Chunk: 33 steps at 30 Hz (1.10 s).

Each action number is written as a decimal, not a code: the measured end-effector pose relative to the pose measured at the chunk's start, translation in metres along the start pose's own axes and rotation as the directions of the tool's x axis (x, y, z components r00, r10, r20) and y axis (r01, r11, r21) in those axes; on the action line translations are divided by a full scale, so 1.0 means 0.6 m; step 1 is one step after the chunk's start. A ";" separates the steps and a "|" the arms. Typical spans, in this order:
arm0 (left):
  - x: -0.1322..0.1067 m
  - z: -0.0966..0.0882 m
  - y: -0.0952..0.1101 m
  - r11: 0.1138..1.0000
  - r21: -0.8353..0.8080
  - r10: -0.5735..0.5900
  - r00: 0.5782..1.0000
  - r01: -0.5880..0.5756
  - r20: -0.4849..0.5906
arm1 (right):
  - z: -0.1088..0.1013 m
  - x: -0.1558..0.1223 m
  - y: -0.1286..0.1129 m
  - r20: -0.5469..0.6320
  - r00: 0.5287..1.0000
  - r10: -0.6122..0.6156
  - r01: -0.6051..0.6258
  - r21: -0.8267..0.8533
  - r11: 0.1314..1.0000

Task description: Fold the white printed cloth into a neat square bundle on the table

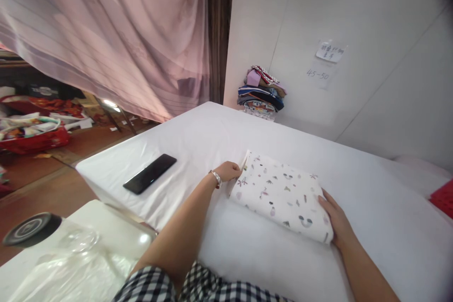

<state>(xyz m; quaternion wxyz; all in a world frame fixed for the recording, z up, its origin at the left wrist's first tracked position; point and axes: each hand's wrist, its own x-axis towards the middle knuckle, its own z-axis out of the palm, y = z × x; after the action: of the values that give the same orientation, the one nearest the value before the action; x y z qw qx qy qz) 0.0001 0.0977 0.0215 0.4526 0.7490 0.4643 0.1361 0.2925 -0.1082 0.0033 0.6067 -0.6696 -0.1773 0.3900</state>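
Pale wall (371, 99): pink curtain (141, 33) beside it, clothes pile (262, 92) against it.
White-covered table (201, 137): black phone (150, 173), folded printed cloth (279, 193) on top.
Left hand (228, 171): gripping the cloth's left edge.
Right hand (334, 217): touching its right edge; grip unclear.

Big table (208, 125), white cloth top (269, 257), wrinkled left of left fingers (235, 168). On it: folded cloth with little pictures (279, 193), flat between left fingers and right fingers (327, 201). Black phone (150, 174), well left of left fingers, lying flat.
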 end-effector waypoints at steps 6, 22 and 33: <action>-0.026 -0.026 0.010 0.998 -0.049 0.040 0.966 -0.029 0.254 | 0.003 0.000 -0.002 -0.019 1.000 0.013 -0.013 -0.032 0.999; -0.015 -0.017 0.011 0.992 0.120 0.002 0.953 0.036 -0.303 | 0.006 -0.006 -0.003 0.006 1.000 0.008 -0.008 -0.047 0.999; -0.003 0.026 0.007 0.968 0.249 0.004 0.983 0.042 -0.183 | 0.007 -0.005 -0.004 0.028 1.000 0.003 -0.002 -0.039 0.999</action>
<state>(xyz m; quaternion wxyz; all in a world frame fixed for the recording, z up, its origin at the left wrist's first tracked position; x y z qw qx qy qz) 0.0113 0.0869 0.0164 0.3108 0.7803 0.5244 0.1399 0.2881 -0.1073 0.0069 0.5906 -0.6758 -0.1928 0.3966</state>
